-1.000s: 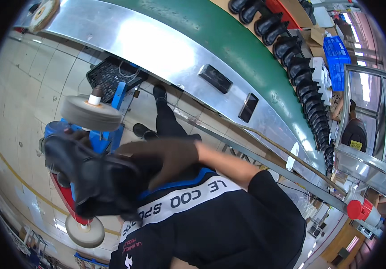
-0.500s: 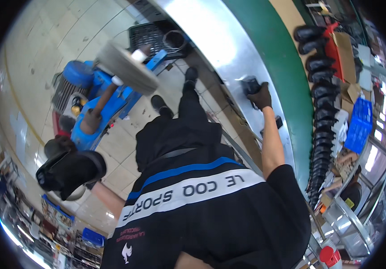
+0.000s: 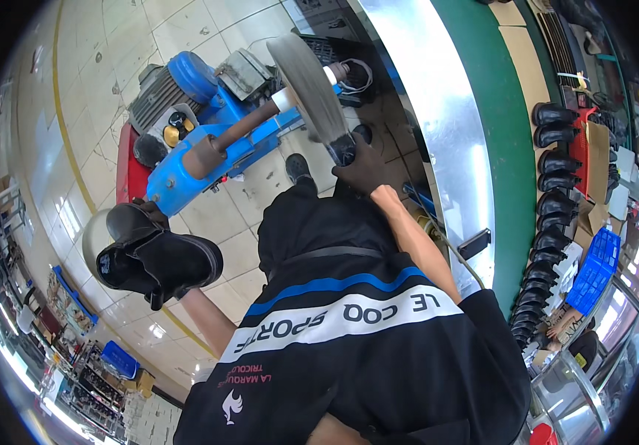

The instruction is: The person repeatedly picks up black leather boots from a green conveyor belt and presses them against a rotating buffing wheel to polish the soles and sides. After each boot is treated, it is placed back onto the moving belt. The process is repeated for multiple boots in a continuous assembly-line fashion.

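Observation:
My left hand [image 3: 157, 214], in a dark glove, grips a black leather shoe [image 3: 195, 259], its opening facing up. The shoe hangs in front of a pale round wheel [image 3: 91, 248] at one end of a blue machine [image 3: 175, 182]. My right hand [image 3: 365, 170], also gloved, is closed on a dark block [image 3: 342, 150] at the near edge of the grey buffing wheel [image 3: 308, 89]. The block appears to touch the wheel's rim; its exact kind is not clear. Part of the left hand is hidden behind the shoe.
A metal-topped bench [image 3: 449, 96] with a green strip [image 3: 512, 148] runs along my right, with a row of black shoes [image 3: 557, 208] beyond it. A small black box [image 3: 474, 243] sits on the bench's near edge. A blue crate [image 3: 594, 271] stands farther right.
My right hand has left the metal bench with the dark block and moved left to the buffing wheel. My view has shifted; the left hand still holds the shoe.

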Tool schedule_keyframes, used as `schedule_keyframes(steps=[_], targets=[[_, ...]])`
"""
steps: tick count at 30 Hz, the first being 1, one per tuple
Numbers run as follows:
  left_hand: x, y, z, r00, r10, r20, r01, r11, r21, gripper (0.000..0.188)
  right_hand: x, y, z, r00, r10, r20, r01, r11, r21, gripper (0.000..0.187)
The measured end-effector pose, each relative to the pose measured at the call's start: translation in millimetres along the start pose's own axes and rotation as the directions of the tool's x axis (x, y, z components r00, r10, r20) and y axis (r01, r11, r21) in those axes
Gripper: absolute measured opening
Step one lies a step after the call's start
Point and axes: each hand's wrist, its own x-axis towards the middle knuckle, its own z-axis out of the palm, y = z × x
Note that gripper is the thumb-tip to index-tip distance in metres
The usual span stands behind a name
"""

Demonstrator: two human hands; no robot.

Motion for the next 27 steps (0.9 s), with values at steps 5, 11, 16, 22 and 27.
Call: schedule_keyframes(steps=[5,11,16,22,27], targets=[[2.1,-2.3,4.3,1.000,0.012,0.002,-0.012,1.000,0.012,0.070,2.6,1.2,-7.9,0.998,-0.045,-0.032,0.045,0.999,0.011,0.085],[8.4,-15.0,15.2,1.000,0.008,0.027,-0.008,1.000,0.013,0.069,-9.1,-9.0,-1.9,1.000,0.009,-0.009,-0.008,0.997,0.072,0.086],[11.6,-23.1,30.1,0.999,0.009,0.052,-0.011,1.000,0.028,0.067,-7.5,-3.8,2.0,0.995,-0.091,-0.046,0.093,0.995,0.032,0.089],[17.3,-38.7,54.9,0.997,-0.002,0.081,-0.004,0.997,0.074,0.065,-7.8,-4.8,0.2,0.999,0.031,-0.020,-0.028,0.989,0.148,0.084],[15.2,-58.9,76.6,0.992,-0.007,0.124,-0.022,0.971,0.237,0.064,-11.7,0.7,-1.9,0.997,-0.041,0.061,0.028,0.979,0.203,0.086]])
